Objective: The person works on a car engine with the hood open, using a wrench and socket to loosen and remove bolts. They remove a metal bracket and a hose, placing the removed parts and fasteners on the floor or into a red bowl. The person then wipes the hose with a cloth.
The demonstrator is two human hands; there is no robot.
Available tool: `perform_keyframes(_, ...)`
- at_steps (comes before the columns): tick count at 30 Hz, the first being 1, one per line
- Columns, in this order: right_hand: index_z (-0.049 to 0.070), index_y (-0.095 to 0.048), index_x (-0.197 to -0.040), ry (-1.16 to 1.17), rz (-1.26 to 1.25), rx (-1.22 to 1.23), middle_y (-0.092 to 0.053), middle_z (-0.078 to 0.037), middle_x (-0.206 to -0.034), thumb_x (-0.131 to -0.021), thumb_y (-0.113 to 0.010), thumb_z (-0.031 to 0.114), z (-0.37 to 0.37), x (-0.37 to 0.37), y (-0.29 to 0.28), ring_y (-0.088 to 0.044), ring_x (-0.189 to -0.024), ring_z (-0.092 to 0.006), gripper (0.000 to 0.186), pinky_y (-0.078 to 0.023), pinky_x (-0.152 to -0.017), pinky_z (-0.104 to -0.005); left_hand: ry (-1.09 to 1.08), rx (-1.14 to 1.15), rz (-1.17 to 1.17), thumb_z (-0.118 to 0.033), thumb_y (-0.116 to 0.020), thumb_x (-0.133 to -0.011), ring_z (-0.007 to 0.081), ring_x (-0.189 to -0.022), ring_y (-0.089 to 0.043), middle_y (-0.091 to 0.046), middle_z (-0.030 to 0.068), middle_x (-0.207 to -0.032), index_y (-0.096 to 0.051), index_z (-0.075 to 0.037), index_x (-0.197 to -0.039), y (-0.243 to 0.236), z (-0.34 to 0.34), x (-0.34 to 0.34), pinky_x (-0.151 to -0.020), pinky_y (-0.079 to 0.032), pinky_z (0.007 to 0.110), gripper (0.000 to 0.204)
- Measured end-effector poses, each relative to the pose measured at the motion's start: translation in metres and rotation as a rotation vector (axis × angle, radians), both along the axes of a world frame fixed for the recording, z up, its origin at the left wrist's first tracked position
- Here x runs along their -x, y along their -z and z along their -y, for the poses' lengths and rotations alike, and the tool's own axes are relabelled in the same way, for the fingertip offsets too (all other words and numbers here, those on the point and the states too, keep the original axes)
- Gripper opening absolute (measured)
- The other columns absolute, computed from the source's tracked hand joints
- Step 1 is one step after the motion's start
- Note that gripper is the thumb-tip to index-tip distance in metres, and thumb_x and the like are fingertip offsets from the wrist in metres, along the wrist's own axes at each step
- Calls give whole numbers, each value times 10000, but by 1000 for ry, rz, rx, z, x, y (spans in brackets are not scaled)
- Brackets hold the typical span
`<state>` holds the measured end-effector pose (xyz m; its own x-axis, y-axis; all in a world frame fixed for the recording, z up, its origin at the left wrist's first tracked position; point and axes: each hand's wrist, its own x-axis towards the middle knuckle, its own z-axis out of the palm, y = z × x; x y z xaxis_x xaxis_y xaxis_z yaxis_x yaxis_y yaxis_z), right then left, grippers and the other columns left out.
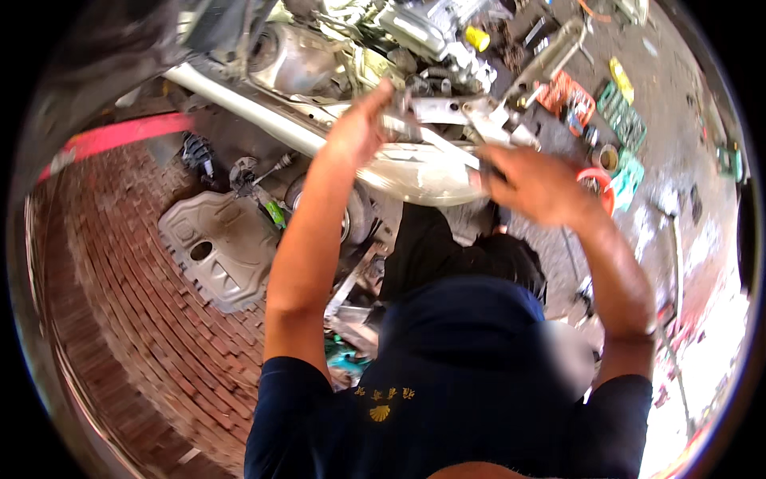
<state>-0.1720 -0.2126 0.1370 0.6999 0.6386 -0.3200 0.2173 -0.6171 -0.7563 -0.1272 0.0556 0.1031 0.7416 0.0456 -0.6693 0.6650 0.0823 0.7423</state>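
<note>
Navy shirt (471, 415), crosswise headlamp (421, 180), lens bodyward, in right hand (538, 184), left hand (359, 132) grip unclear

Motion blur smeared the bare right hand (538, 182) and the bare left hand (359, 128). Between them, highlights glinted on the clear, curved plastic headlamp (423, 184). Below and right of the right hand, white glare burned out part of the grey floor (678, 104). Left of the left hand, the dimmer red brick floor (144, 263) bent toward the black rim.
</note>
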Motion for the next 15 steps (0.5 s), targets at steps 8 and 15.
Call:
perform_keyframes(8, 25, -497, -1452, 44, -52, 217, -686, -169, -1022, -968, -555, 216, -148, -188, 129, -673, -900, -313, 524, -531, -822, -439, -484, 441, -222, -456, -519, -1021, 335, -1055, -604, -618, 172, -1157, -535, -2, -1251, 202, -71, -179, -929, -502, 507, 509)
perform_keyframes(15, 36, -705, -1083, 182, -385, 271, -727, -211, -934, -861, -569, 96, -215, -248, 205, -701, -795, -349, 266, -568, -729, -458, -608, 423, -189, -260, -497, -939, 252, -830, -544, -523, 89, -857, -525, -100, -1036, 309, -101, -229, -790, -491, 489, 189)
